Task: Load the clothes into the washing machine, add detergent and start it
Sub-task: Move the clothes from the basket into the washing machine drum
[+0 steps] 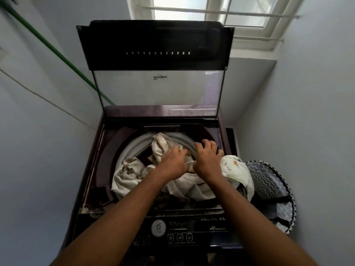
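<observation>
Cream cloth (178, 181) fills the drum of the washing machine (92, 169) and spills over its right rim. I press it with my left hand (171, 160), fingers straight; my right hand (207, 160) grips a fold. A "6" badge (158, 226) marks the panel. Walls stand close on both sides.

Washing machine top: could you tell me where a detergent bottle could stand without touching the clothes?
Bare deck left of the tub, and the back ledge under the lid. The tub's right side is crowded: cloth spills over it, under the left hand and right hand.
</observation>
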A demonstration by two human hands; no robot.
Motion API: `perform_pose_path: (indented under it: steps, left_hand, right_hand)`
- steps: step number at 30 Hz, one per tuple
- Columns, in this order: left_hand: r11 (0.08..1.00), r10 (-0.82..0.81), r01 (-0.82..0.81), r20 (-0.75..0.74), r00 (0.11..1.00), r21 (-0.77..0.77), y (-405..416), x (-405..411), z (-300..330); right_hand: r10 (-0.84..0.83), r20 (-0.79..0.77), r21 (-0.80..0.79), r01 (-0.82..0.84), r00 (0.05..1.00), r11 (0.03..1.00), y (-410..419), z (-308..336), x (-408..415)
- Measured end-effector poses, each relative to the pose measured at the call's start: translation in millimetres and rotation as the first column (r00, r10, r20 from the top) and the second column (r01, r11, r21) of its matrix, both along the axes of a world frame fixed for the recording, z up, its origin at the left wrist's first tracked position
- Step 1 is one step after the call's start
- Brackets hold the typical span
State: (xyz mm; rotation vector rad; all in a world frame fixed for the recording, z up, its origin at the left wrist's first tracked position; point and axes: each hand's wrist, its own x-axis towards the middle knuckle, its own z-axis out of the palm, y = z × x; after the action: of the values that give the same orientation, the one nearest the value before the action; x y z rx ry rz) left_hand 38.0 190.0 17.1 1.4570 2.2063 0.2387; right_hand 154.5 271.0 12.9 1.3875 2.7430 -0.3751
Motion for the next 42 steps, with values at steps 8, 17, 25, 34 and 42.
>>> perform_pose_path:
  steps: [8, 17, 25, 34, 42]
  left_hand:
    - [0.954, -0.244, 0.171, 0.307, 0.92, 0.247, 51, 86, -22]
    - [0.93, -0.363, 0.358, 0.048, 0.931, 0.087, 88, 104, -38]
    - [0.913, -0.401, 0.393, 0.061, 0.914, 0.113, 93, 98, -34]
    - [0.92, -0.378, 0.361, 0.096, 0.921, 0.153, 89, 95, -29]
    - [0.905, -0.145, 0.043, 0.212, 0.966, 0.423, 49, 95, 8]
  right_hand:
    - [-0.529, 0.139, -0.243, 0.547, 0.837, 0.801, 42, -9, 73]
    - [-0.538, 0.085, -0.412, 0.522, 0.838, 0.747, 44, -17, 85]
    - [-0.672, 0.104, -0.522, 0.615, 0.734, 0.591, 50, -14, 84]
    - [-0.699, 0.08, -0.435, 0.656, 0.71, 0.617, 43, 0, 77]
    - [-0.597, -0.073, -0.295, 0.555, 0.799, 0.778, 37, 42, 57]
